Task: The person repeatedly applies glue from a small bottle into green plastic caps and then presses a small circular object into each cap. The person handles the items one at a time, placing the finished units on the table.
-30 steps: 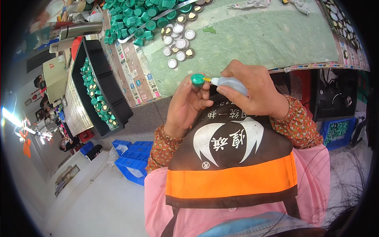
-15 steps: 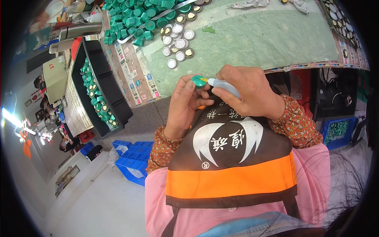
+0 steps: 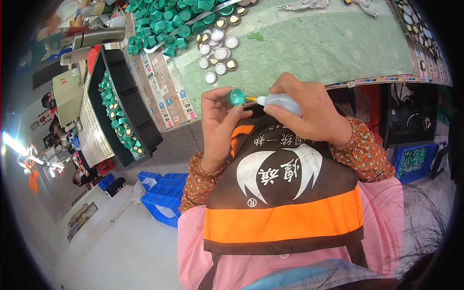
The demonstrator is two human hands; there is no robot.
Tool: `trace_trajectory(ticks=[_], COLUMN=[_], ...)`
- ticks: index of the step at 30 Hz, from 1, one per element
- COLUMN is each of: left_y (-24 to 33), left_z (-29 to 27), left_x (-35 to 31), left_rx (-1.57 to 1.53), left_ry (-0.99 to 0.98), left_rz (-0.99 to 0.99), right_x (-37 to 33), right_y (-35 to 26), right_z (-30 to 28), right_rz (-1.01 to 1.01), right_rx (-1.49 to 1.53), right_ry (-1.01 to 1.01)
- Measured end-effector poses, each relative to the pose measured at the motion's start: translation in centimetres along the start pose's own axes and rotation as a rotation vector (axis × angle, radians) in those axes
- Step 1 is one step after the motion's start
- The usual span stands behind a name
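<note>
Between the thumb and fingers of my left hand (image 3: pixel 218 121) is a green fluted cup (image 3: pixel 237 96), its hollow side facing up. My right hand (image 3: pixel 309 106) is wrapped round a translucent squeeze bottle (image 3: pixel 282 103) with a thin yellow tip. That tip points left at the cup, with a small gap between them. Both hands are over the table's near edge, above my apron. Beyond them on the green table sheet (image 3: pixel 309 53) lie several round discs (image 3: pixel 221 53), white or with cream-coloured pieces on them.
A heap of green fluted cups (image 3: pixel 164 21) fills the table's far left, on a tray (image 3: pixel 152 49). To the left stands a black bin (image 3: pixel 140 111) with more cups. Blue crates (image 3: pixel 166 193) are on the floor at left, and a blue crate (image 3: pixel 415 162) is at right.
The cup has tipped toward me and shifted slightly left. The bottle has drawn back a little to the right, its tip now apart from the cup.
</note>
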State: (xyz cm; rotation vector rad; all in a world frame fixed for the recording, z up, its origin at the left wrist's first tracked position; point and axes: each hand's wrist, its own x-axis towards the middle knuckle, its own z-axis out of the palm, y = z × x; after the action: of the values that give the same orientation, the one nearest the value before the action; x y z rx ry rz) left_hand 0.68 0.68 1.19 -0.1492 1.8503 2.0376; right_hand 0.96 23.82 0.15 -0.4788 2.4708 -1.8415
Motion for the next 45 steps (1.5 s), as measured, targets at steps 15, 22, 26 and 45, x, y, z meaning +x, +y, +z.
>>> trace_trajectory(ticks=[15, 22, 26, 45], left_y=[0.6, 0.9, 0.7, -0.4], left_z=[-1.3, -2.1, -2.1, -3.5], left_x=[1.5, 1.7, 1.7, 1.5], left_rx=[-0.115, -0.127, -0.112, -0.178], left_ry=[0.036, 0.077, 0.083, 0.010], left_rz=[0.185, 0.165, 0.144, 0.066], right_x=[2.3, 3.7, 6.1, 10.3], right_y=[9.1, 8.2, 4.6, 5.6], right_z=[-10.1, -10.2, -7.8, -0.5], right_rz=[0.104, 0.108, -0.045, -0.124], right_rx=[-0.286, -1.184, -0.941, -0.769], right_ry=[0.625, 0.641, 0.478, 0.044])
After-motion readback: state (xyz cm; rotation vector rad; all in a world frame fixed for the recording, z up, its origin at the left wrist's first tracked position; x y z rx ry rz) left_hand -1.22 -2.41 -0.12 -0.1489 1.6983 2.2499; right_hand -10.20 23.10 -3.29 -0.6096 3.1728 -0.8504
